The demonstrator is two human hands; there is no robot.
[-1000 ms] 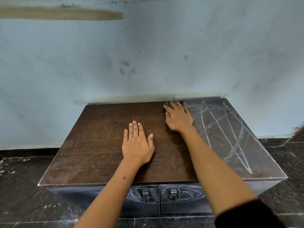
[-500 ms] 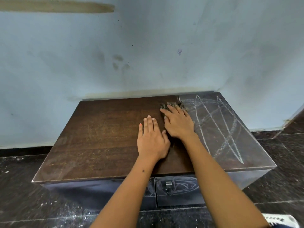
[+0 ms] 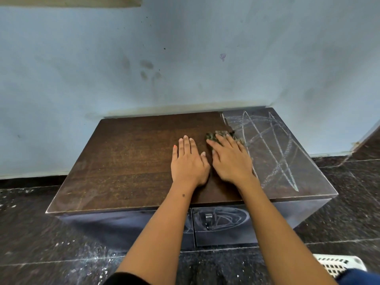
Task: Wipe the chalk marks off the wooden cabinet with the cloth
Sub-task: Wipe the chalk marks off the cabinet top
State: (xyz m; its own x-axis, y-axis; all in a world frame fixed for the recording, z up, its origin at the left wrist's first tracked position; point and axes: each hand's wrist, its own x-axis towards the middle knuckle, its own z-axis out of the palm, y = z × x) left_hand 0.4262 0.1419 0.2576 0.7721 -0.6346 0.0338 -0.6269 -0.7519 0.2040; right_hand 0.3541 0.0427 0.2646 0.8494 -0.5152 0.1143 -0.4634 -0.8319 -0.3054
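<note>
So roughly two thirds of the dark brown wooden cabinet (image 3: 131, 161) top looks clean, right hand (image 3: 230, 159) pressing the crumpled greenish cloth (image 3: 216, 135) under straight, slightly spread fingers at the edge of the white chalk marks (image 3: 271, 149), left hand (image 3: 188, 161) flat beside it, drawer fronts not yet wiped.

Plain room of a home, low wooden cabinet (image 3: 133, 161) sitting against a stained pale blue wall (image 3: 185, 58), dark speckled stone floor (image 3: 41, 243) spreading around it, white plastic basket (image 3: 337, 264) peeking in nearby.
</note>
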